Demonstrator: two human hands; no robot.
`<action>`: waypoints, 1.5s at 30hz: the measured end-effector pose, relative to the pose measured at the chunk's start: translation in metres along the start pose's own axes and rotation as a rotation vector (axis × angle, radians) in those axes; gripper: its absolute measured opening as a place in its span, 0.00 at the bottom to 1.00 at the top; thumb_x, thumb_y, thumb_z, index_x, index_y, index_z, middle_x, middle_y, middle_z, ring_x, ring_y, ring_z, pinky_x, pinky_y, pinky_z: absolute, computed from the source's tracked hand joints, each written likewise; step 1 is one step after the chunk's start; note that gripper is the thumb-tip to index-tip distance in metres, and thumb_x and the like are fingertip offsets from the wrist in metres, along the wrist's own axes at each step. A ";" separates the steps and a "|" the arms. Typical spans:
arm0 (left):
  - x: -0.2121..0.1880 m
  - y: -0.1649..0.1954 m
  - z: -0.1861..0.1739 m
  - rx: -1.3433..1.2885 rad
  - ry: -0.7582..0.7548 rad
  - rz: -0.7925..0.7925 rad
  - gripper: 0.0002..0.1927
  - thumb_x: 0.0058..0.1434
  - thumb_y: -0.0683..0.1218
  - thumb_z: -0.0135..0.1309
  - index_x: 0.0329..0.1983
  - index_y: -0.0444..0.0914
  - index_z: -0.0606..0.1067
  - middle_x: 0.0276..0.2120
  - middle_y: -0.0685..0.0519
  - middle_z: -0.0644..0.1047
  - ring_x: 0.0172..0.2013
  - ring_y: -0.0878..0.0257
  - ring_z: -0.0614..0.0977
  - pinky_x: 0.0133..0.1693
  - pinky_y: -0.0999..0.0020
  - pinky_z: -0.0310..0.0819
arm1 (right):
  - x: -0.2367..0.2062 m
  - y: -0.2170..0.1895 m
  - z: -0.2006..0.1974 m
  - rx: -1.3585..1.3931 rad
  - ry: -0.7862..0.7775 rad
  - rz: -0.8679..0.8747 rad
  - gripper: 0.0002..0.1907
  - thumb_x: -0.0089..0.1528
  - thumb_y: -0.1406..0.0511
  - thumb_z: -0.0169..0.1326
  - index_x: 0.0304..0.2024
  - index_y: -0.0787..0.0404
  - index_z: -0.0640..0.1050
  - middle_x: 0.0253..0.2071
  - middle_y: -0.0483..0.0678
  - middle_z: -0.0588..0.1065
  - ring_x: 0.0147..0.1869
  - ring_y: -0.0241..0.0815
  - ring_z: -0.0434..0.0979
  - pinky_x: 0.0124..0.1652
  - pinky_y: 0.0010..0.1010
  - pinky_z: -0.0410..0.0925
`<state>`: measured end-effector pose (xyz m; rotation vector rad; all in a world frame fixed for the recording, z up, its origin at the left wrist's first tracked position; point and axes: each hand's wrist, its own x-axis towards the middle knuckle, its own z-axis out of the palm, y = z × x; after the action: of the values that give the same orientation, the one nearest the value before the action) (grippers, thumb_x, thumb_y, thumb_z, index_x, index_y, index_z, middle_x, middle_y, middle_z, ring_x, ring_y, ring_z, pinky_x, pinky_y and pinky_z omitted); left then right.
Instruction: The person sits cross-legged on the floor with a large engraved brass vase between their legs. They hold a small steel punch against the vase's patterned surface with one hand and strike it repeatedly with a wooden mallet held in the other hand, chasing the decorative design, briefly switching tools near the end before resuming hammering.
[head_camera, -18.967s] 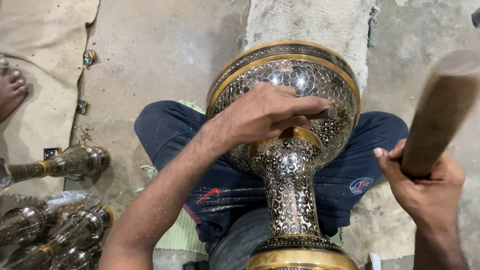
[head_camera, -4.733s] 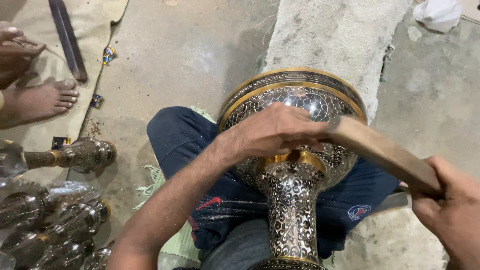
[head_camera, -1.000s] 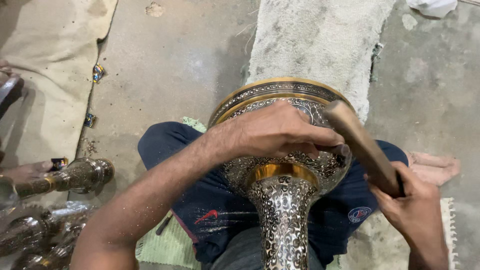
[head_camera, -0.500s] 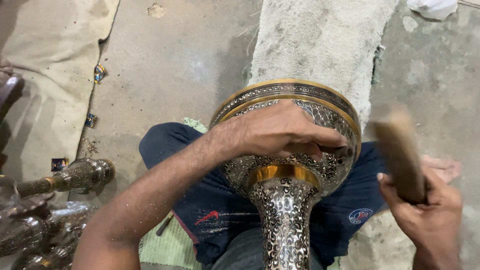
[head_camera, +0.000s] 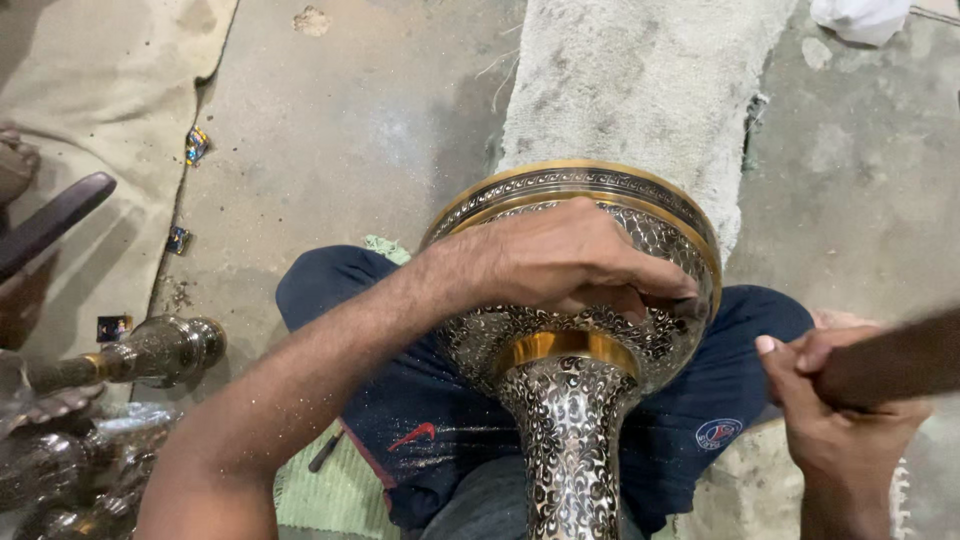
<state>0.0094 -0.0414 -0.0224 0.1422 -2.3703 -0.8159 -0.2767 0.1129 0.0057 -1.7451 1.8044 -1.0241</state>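
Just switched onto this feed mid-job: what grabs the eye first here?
The big engraved metal vase, silver-patterned with gold bands, fills the centre, lying across the person's lap. The left hand presses on its bowl near the rim, while the right hand at the right edge grips a wooden mallet handle. Smaller engraved vases lie on the floor at far left.

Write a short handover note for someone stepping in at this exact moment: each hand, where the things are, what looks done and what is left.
Left hand: pressed on the bowl of the engraved metal vase, which lies across the lap.
Right hand: gripping a wooden mallet handle, held off the vase.
Smaller engraved pieces lie on the floor at left.
Done: dense pattern covers bowl and stem.
Left: cannot tell which spots are unfinished.
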 end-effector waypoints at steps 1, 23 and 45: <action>0.000 0.000 0.001 -0.014 0.036 0.030 0.20 0.67 0.53 0.55 0.61 0.49 0.72 0.38 0.59 0.85 0.31 0.69 0.86 0.33 0.68 0.83 | -0.002 0.004 0.003 0.100 -0.004 -0.023 0.11 0.62 0.74 0.64 0.34 0.61 0.73 0.25 0.42 0.73 0.27 0.27 0.71 0.29 0.20 0.65; -0.013 -0.013 -0.029 -0.142 0.201 -0.018 0.15 0.73 0.41 0.54 0.60 0.46 0.74 0.47 0.55 0.84 0.45 0.65 0.88 0.50 0.66 0.87 | -0.007 0.039 -0.033 -0.678 -0.098 0.121 0.15 0.61 0.65 0.64 0.50 0.58 0.80 0.30 0.55 0.76 0.32 0.49 0.79 0.35 0.32 0.69; -0.073 0.021 -0.001 -0.161 0.567 -0.455 0.20 0.68 0.45 0.63 0.62 0.42 0.74 0.46 0.51 0.85 0.44 0.62 0.90 0.50 0.63 0.91 | -0.021 0.118 -0.011 0.102 -0.279 0.441 0.22 0.59 0.73 0.67 0.56 0.67 0.77 0.35 0.52 0.77 0.26 0.40 0.68 0.21 0.33 0.60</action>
<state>0.0705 -0.0039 -0.0479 0.7608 -1.7464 -1.0096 -0.3603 0.1279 -0.0796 -1.2740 1.8055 -0.6440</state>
